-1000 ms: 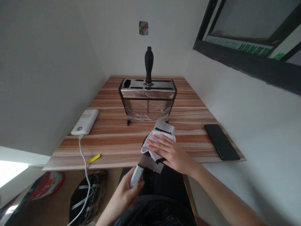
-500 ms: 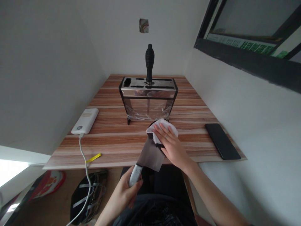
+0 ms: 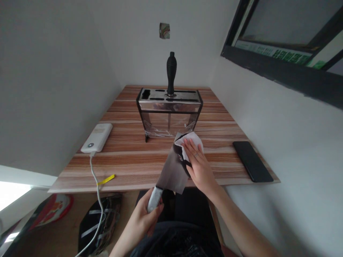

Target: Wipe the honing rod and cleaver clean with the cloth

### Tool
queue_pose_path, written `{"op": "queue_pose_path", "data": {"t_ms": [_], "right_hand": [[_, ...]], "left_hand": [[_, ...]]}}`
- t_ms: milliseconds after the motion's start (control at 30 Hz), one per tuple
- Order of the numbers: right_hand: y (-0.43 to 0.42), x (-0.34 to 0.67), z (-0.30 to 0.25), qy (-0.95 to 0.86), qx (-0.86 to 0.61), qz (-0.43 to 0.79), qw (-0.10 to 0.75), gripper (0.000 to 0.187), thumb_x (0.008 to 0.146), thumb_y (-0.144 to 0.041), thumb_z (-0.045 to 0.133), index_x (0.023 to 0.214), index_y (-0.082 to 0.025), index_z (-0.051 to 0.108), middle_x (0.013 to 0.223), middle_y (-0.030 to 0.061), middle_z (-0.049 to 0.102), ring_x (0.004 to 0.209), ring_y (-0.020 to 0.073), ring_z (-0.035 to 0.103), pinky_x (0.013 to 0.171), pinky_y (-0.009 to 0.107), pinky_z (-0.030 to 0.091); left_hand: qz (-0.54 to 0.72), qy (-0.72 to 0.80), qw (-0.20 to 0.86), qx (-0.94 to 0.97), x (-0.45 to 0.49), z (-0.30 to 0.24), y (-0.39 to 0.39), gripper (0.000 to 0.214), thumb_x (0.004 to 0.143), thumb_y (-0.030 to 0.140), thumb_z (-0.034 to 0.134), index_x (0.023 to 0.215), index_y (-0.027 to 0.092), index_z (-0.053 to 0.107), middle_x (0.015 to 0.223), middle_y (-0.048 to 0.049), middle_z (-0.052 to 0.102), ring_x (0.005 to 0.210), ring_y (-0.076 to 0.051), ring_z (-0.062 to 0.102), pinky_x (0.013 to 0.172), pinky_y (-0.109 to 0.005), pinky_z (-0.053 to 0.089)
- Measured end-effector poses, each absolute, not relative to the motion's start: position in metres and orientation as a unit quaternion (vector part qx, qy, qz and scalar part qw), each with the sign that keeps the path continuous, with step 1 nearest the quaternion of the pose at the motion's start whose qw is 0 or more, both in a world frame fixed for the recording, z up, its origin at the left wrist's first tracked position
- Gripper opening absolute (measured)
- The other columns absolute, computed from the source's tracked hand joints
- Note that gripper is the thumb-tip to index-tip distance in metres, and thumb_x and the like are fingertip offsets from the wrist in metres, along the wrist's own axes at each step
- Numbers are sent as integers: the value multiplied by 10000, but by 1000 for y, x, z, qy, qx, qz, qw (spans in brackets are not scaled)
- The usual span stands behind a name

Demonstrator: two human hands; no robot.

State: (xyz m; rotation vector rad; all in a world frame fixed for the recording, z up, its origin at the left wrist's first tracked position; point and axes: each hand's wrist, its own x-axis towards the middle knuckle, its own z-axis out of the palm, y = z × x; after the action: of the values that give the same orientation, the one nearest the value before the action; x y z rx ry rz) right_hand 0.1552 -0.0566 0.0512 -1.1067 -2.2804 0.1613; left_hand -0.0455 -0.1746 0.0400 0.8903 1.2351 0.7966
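My left hand (image 3: 147, 214) is wrapped round the grey handle of a cleaver (image 3: 174, 175), whose broad blade points up and away over the table's front edge. My right hand (image 3: 199, 167) presses a white cloth with a dark edge (image 3: 191, 138) against the right side of the blade, near its far end. Part of the blade is hidden under the cloth. Behind the blade stands a knife block (image 3: 170, 107) with a slotted metal top and clear sides. A black ribbed handle (image 3: 171, 73) sticks up out of it.
On the wood-grain table (image 3: 128, 157), a white power bank (image 3: 97, 138) lies at left with a white cable (image 3: 93, 171) running off the front edge. Near the cable is a yellow strip (image 3: 106, 179). A black phone (image 3: 252, 161) lies at right. Walls flank the table.
My right hand and the cloth have slid a little to the right and away, uncovering more of the blade's far end. My left hand has kept its hold on the cleaver.
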Motion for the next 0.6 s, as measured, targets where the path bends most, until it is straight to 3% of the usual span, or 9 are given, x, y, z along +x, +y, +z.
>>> {"op": "queue_pose_path", "data": {"t_ms": [367,500,600], "right_hand": [[-87,150,53,-868,-398,99,281,753,842,-14,428,1504,-241,152,1534,85,299,1440,242,174,1153,555,222],[-83,160,52,-827,-392,163,368,627,892,-53,383,1468,-279,277,1571,42,205,1448,225,143,1166,488,233],[-80,166,44,-731,-443,202,478,476,933,-149,388,1392,-273,420,1524,62,328,1409,235,284,1156,482,248]], "left_hand": [[354,520,670,394,-51,30,-173,339,789,479,623,832,198,437,495,115,383,285,-16,260,287,-135,216],[377,521,669,373,-44,34,-173,330,786,459,634,813,199,432,485,119,378,288,-8,246,295,-123,211],[391,512,677,356,-42,37,-174,344,778,466,641,807,204,420,478,124,364,286,-7,236,296,-118,200]]}}
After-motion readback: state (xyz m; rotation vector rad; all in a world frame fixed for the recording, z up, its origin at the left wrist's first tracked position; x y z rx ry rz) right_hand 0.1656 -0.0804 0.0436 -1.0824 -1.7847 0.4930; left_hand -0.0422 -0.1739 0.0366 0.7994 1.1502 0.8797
